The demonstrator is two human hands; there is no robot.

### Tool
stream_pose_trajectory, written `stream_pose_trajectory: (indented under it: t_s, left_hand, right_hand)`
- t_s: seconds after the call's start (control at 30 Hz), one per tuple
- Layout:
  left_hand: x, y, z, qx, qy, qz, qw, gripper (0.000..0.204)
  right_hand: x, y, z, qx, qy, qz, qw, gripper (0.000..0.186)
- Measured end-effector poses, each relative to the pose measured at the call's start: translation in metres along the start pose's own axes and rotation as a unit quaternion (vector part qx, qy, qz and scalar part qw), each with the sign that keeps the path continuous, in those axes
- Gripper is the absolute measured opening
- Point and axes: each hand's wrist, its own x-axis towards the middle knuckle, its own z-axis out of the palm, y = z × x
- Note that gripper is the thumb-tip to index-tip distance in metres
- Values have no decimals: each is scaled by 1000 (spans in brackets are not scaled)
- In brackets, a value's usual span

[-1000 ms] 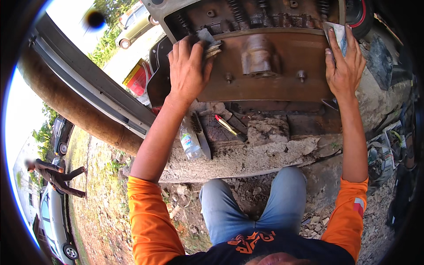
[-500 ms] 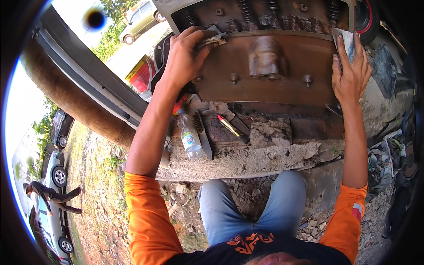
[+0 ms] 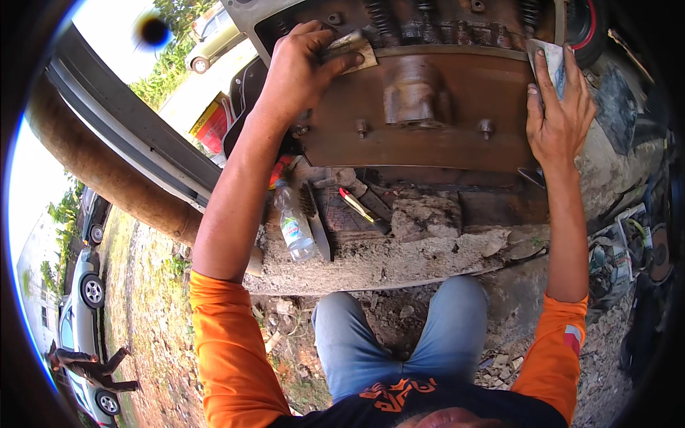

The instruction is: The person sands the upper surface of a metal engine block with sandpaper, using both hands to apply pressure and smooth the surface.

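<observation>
A large engine part (image 3: 342, 135) with a flat, brown-stained metal face lies before me; coil springs (image 3: 378, 18) show in the recess along its far side. At its upper left corner my left hand (image 3: 291, 75) is closed on a folded tan-and-grey sheet (image 3: 360, 53), pressed near the rim. My right hand (image 3: 560, 118) is at the upper right corner, its fingers over a pale folded sheet (image 3: 553, 60) with a bluish patch against the edge. Whether the sheets are paper, cloth or sandpaper cannot be made out.
Nearer me on a rough ledge (image 3: 399, 260) are a plastic bottle (image 3: 294, 225), a wire brush (image 3: 316, 221), a red-and-yellow paintbrush (image 3: 360, 208) and a dirty block (image 3: 427, 216). A red bucket (image 3: 210, 128) stands left, beside a post (image 3: 128, 107). A person (image 3: 96, 369) walks by parked cars.
My left hand has turned slightly, and its sheet shows more of its tan face. The right hand stays at the same corner. The view has shifted a little; the distant person has taken a step.
</observation>
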Motion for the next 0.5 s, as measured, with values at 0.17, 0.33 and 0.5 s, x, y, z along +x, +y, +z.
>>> stream_pose_trajectory:
  t_s: [0.17,0.33,0.5]
  left_hand:
    - [21,23,22,-33,8,19,999,27]
    - [35,51,26,13,-24,-27,999,29]
    - [18,15,21,-17,11,13,1000,37]
  right_hand:
    - [1,-2,-2,4,-10,3,1000,58]
    - [-1,2,-4,11,-4,0,1000,55]
    - [0,4,-1,15,-2,-2,1000,63]
